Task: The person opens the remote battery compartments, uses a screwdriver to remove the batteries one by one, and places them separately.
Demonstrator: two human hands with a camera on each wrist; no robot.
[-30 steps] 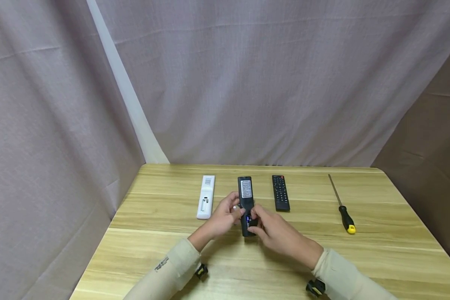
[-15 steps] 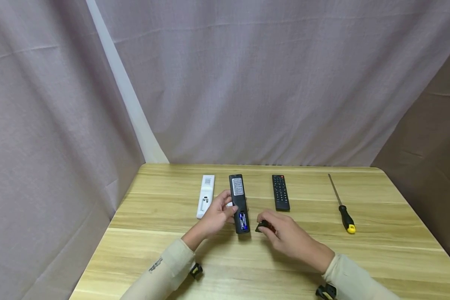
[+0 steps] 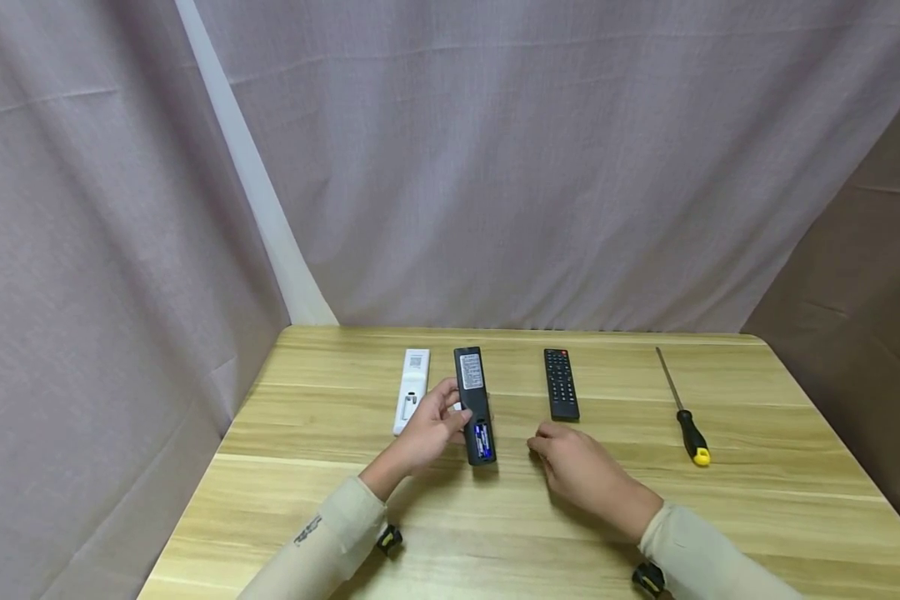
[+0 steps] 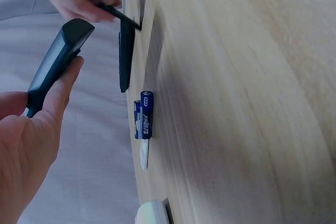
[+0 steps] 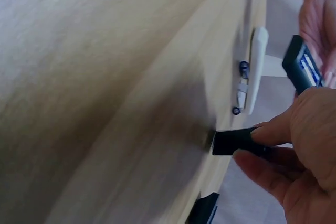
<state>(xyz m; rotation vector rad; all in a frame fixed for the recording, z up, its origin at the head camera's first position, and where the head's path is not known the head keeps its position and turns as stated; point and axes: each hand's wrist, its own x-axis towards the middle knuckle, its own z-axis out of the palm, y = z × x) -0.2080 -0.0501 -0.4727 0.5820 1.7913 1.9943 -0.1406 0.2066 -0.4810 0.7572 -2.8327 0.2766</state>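
My left hand [image 3: 427,429] grips a black remote control [image 3: 468,400] above the table, its labelled back facing up. Blue batteries [image 3: 483,441] lie side by side in its uncovered battery compartment. To the right of it, my right hand [image 3: 581,467] is low over the table. Between thumb and fingers it pinches a small black battery cover [image 5: 233,141], seen in the right wrist view with one end down at the tabletop; whether it touches cannot be told. In the head view that cover is hidden by the hand.
A white remote [image 3: 414,375] lies at left, its battery compartment uncovered. Loose blue batteries [image 4: 146,114] and a small white piece [image 4: 144,156] lie on the table beneath the left hand. A second black remote [image 3: 561,383] lies buttons up, and a screwdriver [image 3: 692,433] lies further right.
The battery cover came off the black remote in my right hand, which moved right and then down to the table. My left hand shifted slightly left with the remote.
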